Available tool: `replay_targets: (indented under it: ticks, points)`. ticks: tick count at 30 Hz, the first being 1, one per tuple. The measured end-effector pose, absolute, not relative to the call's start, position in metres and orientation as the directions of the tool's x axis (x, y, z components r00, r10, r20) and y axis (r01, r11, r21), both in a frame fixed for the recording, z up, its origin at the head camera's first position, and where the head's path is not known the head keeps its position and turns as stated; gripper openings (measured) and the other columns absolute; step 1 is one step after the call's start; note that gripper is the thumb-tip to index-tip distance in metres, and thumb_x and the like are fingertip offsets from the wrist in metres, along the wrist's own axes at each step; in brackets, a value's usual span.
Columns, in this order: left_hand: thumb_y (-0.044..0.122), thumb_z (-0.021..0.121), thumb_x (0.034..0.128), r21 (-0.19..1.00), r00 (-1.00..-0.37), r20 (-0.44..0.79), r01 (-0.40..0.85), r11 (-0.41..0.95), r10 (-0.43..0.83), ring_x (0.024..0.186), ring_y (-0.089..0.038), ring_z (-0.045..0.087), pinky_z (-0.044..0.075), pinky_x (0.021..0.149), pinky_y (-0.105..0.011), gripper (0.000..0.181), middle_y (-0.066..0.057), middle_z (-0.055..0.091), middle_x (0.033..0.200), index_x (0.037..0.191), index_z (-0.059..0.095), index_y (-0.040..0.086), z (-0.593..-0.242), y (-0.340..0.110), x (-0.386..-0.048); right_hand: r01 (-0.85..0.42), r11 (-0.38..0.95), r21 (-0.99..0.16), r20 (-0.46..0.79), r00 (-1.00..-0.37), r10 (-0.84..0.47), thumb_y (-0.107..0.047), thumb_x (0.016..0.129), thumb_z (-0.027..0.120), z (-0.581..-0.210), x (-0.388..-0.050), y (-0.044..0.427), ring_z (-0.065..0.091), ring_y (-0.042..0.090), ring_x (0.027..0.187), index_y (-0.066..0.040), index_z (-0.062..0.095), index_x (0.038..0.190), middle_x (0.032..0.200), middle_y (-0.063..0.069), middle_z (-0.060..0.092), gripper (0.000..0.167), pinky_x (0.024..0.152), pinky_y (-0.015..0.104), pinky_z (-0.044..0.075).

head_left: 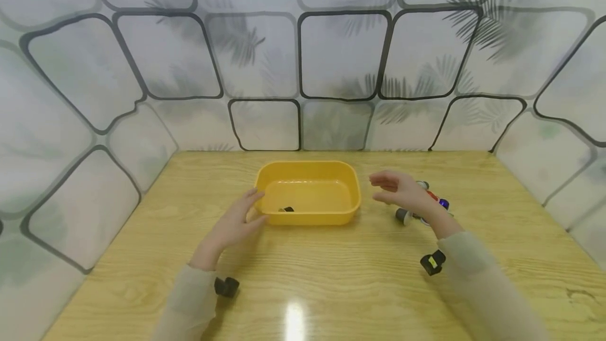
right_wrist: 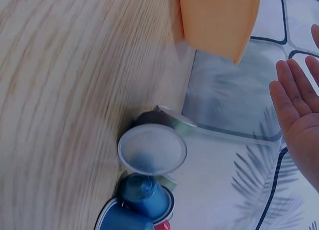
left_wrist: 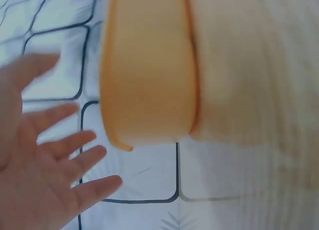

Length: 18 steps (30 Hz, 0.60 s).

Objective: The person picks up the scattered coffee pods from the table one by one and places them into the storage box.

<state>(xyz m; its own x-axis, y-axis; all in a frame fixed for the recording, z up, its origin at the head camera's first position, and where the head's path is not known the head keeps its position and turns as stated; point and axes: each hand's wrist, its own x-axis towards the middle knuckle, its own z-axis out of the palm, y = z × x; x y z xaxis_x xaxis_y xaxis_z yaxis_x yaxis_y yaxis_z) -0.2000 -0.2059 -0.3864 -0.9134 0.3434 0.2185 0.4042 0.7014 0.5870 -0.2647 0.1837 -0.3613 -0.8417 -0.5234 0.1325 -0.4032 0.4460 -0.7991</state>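
Note:
A yellow tray (head_left: 310, 218) stands on the table, with a small dark item (head_left: 286, 209) inside near its front wall. My left hand (head_left: 235, 223) is at the tray's left end, fingers spread; in the left wrist view the hand (left_wrist: 55, 165) shows beside the tray wall (left_wrist: 149, 70), and contact cannot be told. To the tray's right, my right hand (head_left: 402, 192) is raised with relaxed fingers and holds nothing. Beneath and beside it lie several capsules (head_left: 443, 203), partly hidden by the hand. The right wrist view shows a silver-lidded capsule (right_wrist: 152, 149) and blue ones (right_wrist: 144, 195).
The wooden table (head_left: 293, 262) extends around the tray to a patterned wall covering (head_left: 341, 57) behind and at both sides. Small black devices (head_left: 226, 287) are by both wrists. A bright light reflection lies on the table at the front.

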Motion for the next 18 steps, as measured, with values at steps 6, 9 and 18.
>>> replay_targets:
  ticks: [6,9,18]
  points:
    - [0.015,0.053,0.0897,0.809,-0.981,0.191,0.169,0.563,0.02,0.107,-0.035,0.048,0.044,0.084,-0.045,0.037,-0.024,0.048,0.121,0.119,0.049,-0.006,-0.378,-0.217,-0.215,-0.395,0.495,-0.774,0.126,-0.862,-0.491,-0.021,0.084,0.062,-0.359,-0.263,0.197,0.044,0.031,0.114,-0.002,0.047,0.123,0.121,0.017,0.05,0.046,0.095,0.043,0.035]
    - [0.014,0.051,0.0908,0.869,-0.992,0.109,0.066,0.49,-0.059,0.102,-0.034,0.052,0.047,0.082,-0.041,0.035,-0.023,0.052,0.116,0.119,0.05,-0.006,-0.378,-0.22,-0.221,-0.406,0.501,-0.764,0.135,-0.861,-0.491,-0.024,0.084,0.062,-0.356,-0.262,0.2,0.044,0.031,0.113,-0.002,0.047,0.123,0.12,0.017,0.05,0.048,0.095,0.043,0.035]
    - [0.015,0.048,0.0917,0.886,-0.997,0.019,-0.019,0.463,-0.078,0.096,-0.031,0.056,0.049,0.079,-0.037,0.035,-0.024,0.054,0.111,0.118,0.049,-0.008,-0.384,-0.218,-0.234,-0.38,0.512,-0.771,0.126,-0.878,-0.462,-0.023,0.083,0.063,-0.353,-0.255,0.205,0.044,0.032,0.114,-0.001,0.048,0.122,0.12,0.018,0.05,0.047,0.095,0.042,0.035]
